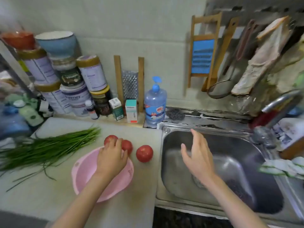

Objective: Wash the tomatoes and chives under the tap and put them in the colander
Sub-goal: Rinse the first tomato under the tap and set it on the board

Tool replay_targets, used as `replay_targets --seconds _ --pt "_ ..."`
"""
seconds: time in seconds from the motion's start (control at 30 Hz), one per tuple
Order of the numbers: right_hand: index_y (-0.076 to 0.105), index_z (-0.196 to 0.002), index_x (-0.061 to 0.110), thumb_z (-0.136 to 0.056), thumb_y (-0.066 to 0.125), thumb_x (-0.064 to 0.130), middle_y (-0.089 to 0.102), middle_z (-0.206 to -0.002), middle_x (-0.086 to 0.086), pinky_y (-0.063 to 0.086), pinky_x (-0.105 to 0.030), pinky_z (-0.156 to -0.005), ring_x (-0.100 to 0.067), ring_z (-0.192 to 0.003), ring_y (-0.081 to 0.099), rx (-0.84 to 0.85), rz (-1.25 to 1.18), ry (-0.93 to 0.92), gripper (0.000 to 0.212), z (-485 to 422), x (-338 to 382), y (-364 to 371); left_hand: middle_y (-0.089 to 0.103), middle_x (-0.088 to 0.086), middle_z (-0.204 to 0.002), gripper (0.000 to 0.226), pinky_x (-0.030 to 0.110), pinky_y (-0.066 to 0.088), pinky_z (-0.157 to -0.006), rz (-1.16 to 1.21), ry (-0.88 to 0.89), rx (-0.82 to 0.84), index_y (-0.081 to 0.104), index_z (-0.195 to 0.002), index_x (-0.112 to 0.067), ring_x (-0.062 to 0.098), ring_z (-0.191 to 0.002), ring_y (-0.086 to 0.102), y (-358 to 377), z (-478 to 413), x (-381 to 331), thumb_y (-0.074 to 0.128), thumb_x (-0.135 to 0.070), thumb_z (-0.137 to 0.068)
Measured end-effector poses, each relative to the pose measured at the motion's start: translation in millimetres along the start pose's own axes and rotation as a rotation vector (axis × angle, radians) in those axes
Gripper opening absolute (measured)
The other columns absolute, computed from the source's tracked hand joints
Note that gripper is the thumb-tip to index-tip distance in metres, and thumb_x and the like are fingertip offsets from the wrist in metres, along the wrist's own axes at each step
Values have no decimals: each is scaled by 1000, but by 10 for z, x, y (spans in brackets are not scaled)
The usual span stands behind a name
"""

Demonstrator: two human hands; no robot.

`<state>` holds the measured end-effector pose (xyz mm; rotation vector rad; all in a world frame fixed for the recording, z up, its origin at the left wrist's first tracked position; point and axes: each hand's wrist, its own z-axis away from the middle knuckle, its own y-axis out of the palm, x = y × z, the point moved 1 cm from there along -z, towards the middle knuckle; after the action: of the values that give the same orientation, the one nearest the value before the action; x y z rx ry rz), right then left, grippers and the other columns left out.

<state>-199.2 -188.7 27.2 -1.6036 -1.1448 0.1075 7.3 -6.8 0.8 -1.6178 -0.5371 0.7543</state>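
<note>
Three red tomatoes lie on the white counter: one at the back, one in the middle, one apart to the right. My left hand reaches over the pink colander, its fingertips touching the two left tomatoes without closing round either. A bunch of green chives lies on the counter to the left. My right hand hovers open and empty over the steel sink. The tap juts in from the right; no water runs.
Stacked tins, jars and bowls crowd the back left. A grater, small boxes and a blue soap bottle stand by the wall. A steel scourer sits behind the sink. Utensils and cloths hang at right; a rag drapes the sink edge.
</note>
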Motion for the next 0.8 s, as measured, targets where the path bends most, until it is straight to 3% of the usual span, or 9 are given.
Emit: replay_targets --seconds 0.2,0.37,0.57,0.67,0.8 --pt "24 -146 9 -87 58 29 27 -149 -14 30 -38 -111 -31 -134 33 451 -43 2 71 -151 265 841 58 14 -127 48 45 46 -88 54 -73 37 54 -127 -7 36 -113 54 319 -99 486 59 -26 -83" --pt "13 -150 24 -84 62 42 5 -158 -10 20 -41 -116 -33 -143 14 717 -2 -1 85 -203 431 1387 61 17 -122 45 47 46 -91 51 -15 -6 61 -117 -6 37 -111 57 430 -185 722 58 -25 -77" --pt "20 -148 23 -79 69 42 13 -154 -11 35 -42 -108 -33 -135 29 780 68 -1 86 -166 513 1657 64 15 -119 47 45 47 -90 58 2 -13 60 -120 -7 35 -106 61 516 -234 928 59 -26 -77" --pt "33 -137 19 -76 71 38 34 -135 -8 46 -39 -93 -30 -119 42 706 94 -3 75 -187 557 1738 64 17 -117 47 48 47 -89 87 -21 11 59 -121 -5 37 -104 62 540 -261 988 63 -21 -77" --pt "37 -128 22 -71 72 35 41 -123 -5 48 -38 -86 -28 -110 47 720 20 80 69 -230 558 1702 60 18 -122 51 49 42 -96 126 -47 14 57 -124 -3 38 -113 57 473 -251 905 67 -7 -75"
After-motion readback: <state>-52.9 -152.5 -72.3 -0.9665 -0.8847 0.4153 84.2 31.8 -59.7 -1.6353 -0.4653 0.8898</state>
